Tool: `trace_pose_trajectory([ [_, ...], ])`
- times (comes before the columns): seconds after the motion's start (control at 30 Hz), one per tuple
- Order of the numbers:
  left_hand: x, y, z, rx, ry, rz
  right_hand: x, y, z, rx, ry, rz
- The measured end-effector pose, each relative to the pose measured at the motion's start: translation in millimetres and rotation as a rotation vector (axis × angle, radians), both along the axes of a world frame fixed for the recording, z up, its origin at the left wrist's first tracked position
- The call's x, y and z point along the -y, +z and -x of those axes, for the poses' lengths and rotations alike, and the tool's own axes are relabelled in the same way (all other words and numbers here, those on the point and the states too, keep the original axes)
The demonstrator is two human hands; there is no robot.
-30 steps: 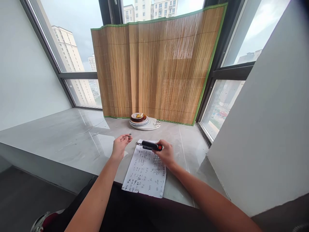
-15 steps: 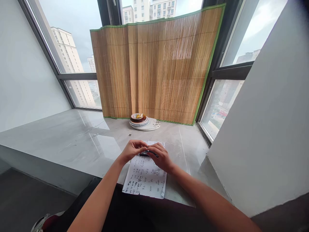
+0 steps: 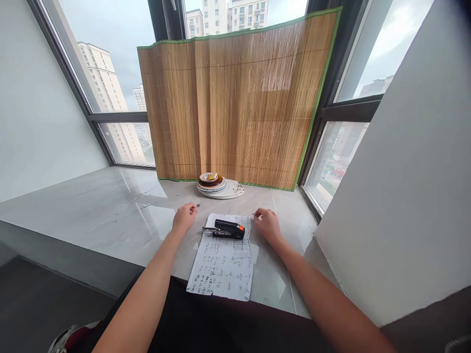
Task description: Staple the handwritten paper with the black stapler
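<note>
The black stapler [image 3: 231, 227] lies flat on the creased, handwritten paper [image 3: 221, 272], apparently to leave both hands free; its slim metal part juts towards nine o'clock. From it, the left hand [image 3: 182, 218], at half past nine, curls its fingers beside a small dark piece [image 3: 198, 205] on the glossy sill [image 3: 106, 215]; whether they grip cannot be told. At three, the right hand [image 3: 269, 226] bends finger and thumb together, perhaps around something too tiny to identify
</note>
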State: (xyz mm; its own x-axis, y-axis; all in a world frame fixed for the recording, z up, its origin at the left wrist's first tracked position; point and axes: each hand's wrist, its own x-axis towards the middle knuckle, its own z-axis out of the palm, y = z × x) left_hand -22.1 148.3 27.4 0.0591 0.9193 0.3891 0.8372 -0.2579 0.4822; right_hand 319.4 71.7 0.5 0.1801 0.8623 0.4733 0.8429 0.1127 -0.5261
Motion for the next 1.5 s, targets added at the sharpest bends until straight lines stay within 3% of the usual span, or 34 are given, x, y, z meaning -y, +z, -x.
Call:
trace_pose_trajectory([
  [0.2, -19.4, -19.1, 5.0, -0.287, -0.086, 0.153, -9.7, -16.2, -5.2, 0.051, -0.044, 0.102],
  [0.4, -20.5, -24.7, -5.8, -0.339, -0.131, 0.237, -13.4, -16.3, -7.8, -0.065, -0.035, 0.0],
  [0.47, -19.7, -23.9, -6.2, -0.32, -0.129, 0.181, -12.7, -13.3, -4.5, -0.12, 0.017, -0.015],
  [0.53, -19.3, -22.6, -4.9, -0.311, -0.138, 0.134, -10.7, -10.4, 3.5, -0.131, 0.154, -0.017],
  [0.63, -19.9, -21.1, -1.0, -0.237, -0.181, 0.105, -6.1, -8.1, 18.5, -0.025, 0.415, 0.004],
  [0.7, -20.9, -20.5, 1.5, -0.176, -0.201, 0.095, -2.9, -7.8, 25.6, 0.094, 0.516, 0.049],
  [0.8, -20.8, -18.6, 3.9, -0.043, -0.178, 0.097, 0.2, -8.3, 29.4, 0.202, 0.54, 0.105],
  [0.87, -18.5, -16.0, 5.8, 0.195, -0.165, 0.132, 0.7, -9.2, 29.2, 0.201, 0.534, 0.126],
  [0.97, -10.6, -10.1, 12.8, 0.615, -0.199, 0.237, 0.7, -9.9, 28.2, 0.101, 0.53, 0.137],
  [1.07, 1.2, -2.4, 22.1, 0.83, -0.222, 0.313, 3.6, -5.6, 28.7, -0.056, 0.532, 0.086],
  [1.27, 27.5, 11.8, 12.1, 0.834, -0.274, 0.277, 15.8, 7.0, 39.3, -0.204, 0.661, -0.02],
  [1.5, 48.3, 15.8, -11.9, 0.626, -0.375, 0.321, 14.7, -5.9, 47.6, -0.126, 0.656, -0.013],
])
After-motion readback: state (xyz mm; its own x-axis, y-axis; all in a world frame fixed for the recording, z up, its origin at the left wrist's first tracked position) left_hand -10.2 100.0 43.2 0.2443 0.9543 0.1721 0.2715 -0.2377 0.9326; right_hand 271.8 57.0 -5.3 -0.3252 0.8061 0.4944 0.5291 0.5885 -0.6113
